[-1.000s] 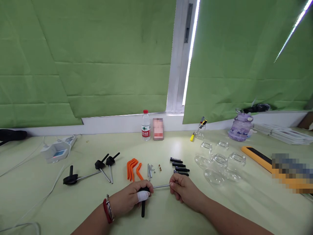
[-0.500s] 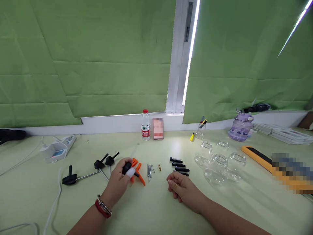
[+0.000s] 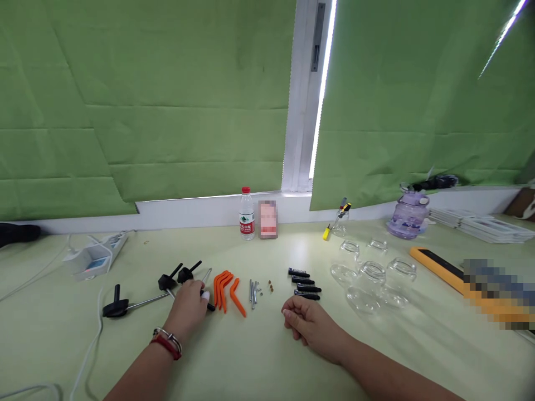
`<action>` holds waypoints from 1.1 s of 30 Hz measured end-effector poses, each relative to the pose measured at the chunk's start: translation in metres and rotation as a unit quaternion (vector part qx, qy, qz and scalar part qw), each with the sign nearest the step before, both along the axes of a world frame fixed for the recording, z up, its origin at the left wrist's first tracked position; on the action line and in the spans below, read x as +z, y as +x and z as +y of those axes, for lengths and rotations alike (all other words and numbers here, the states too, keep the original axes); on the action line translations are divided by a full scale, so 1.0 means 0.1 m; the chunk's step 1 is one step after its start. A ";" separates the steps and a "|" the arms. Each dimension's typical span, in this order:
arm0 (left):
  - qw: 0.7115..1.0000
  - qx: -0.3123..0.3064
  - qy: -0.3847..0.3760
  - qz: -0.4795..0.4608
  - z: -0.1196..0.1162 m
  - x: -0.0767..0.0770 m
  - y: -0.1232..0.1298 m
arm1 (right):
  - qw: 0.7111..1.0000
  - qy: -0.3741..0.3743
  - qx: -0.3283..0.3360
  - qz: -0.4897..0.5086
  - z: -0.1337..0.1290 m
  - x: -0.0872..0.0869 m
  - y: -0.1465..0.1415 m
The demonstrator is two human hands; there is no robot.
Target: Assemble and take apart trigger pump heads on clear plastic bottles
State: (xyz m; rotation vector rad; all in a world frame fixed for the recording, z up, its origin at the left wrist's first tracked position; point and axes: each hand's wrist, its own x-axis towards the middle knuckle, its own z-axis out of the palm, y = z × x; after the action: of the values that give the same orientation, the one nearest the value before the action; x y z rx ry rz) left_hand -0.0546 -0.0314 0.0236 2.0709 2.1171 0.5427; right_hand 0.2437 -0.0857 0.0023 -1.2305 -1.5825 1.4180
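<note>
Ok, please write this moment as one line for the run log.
left grip: around black-handled rod, beside orange pieces | right grip: curled, nothing visible inside, near black spring pieces

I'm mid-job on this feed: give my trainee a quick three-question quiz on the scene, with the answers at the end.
1. Multiple choice: where do the silver pins lie?
A) beside the purple bottle
B) between the orange pieces and the brown bits
C) inside a clear glass

2. True or false: the red-capped bottle stands upright on the table.

3. Short answer: which of the person's hands is at the black-headed metal rods?

Key: 1. B. 2. True. 3. The left hand.
</note>
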 end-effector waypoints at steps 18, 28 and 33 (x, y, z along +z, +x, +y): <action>0.996 0.088 -0.013 0.021 -0.01 0.22 -0.17 | 1.000 0.006 0.008 -0.013 0.00 0.02 -0.01; 0.989 0.113 -0.060 0.078 0.03 0.24 -0.29 | 1.000 0.008 0.013 -0.023 -0.01 0.03 0.00; 0.987 0.112 -0.062 0.094 0.03 0.24 -0.29 | 0.999 0.005 0.013 -0.029 -0.03 0.05 0.00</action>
State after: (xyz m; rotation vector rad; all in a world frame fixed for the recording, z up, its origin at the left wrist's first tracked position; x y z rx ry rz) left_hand -0.0836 -0.0288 0.0477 1.8971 2.4403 0.2397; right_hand 0.2434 -0.0886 0.0070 -1.2604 -1.6484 1.3999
